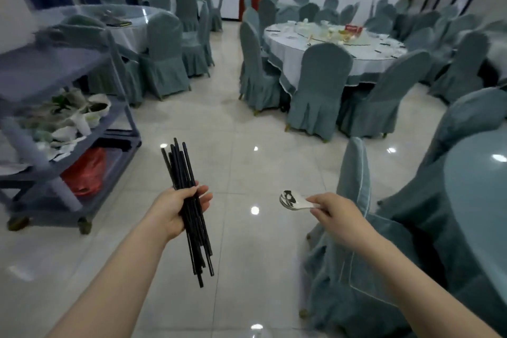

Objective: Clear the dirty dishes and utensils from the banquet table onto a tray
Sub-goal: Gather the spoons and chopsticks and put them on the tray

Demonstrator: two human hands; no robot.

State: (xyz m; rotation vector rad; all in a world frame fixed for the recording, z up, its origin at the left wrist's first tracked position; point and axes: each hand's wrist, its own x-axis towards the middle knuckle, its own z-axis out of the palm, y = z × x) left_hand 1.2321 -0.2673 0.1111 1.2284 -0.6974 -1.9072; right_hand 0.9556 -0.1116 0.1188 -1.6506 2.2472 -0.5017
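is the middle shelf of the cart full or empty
Full: the cart's middle shelf holds a heap of white bowls and other blurred crockery.

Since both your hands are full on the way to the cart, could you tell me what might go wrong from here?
The chopsticks sit unevenly in the left hand; some could slide out onto the floor. The right hand only pinches the spoon by its handle, so it may tip or drop. The cart shelf is already crowded with dishes.

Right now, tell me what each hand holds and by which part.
The left hand grips a bundle of black chopsticks around its middle. The right hand pinches a white spoon by its handle, bowl pointing left.
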